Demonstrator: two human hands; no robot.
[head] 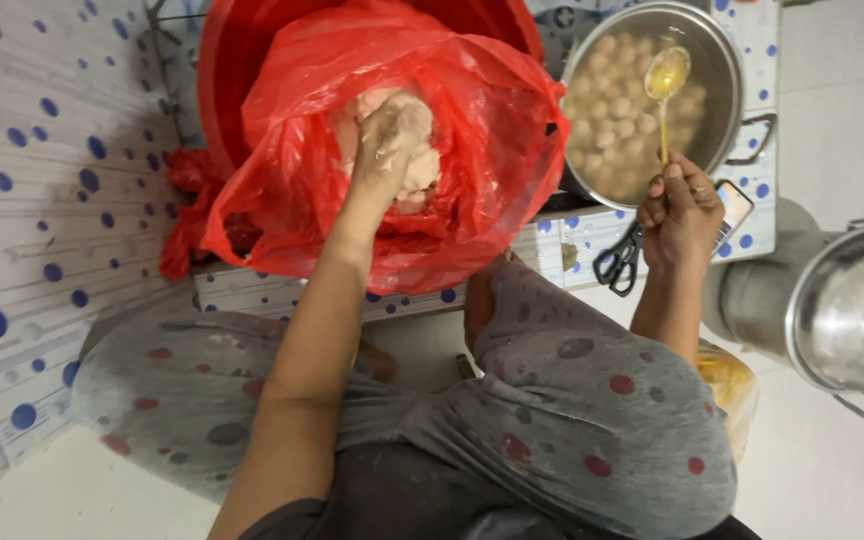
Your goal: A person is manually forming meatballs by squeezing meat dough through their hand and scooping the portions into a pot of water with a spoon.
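Note:
My left hand (392,135) is inside a red plastic bag (497,140) that lines a red basin (227,60). It is smeared with and closed on a lump of pale paste (422,175). My right hand (682,210) grips the handle of a long spoon (666,80), whose bowl carries a bit of paste over a metal pot (732,90). The pot holds water and several pale round balls (612,130). I sit with my knees in grey dotted trousers (572,400) below both hands.
Black scissors (617,265) lie by the pot, on the low tiled ledge (572,240). A large steel pot with a lid (847,305) stands at the right. A tiled wall with blue dots (32,200) fills the left. A yellow bag (732,385) sits behind my right knee.

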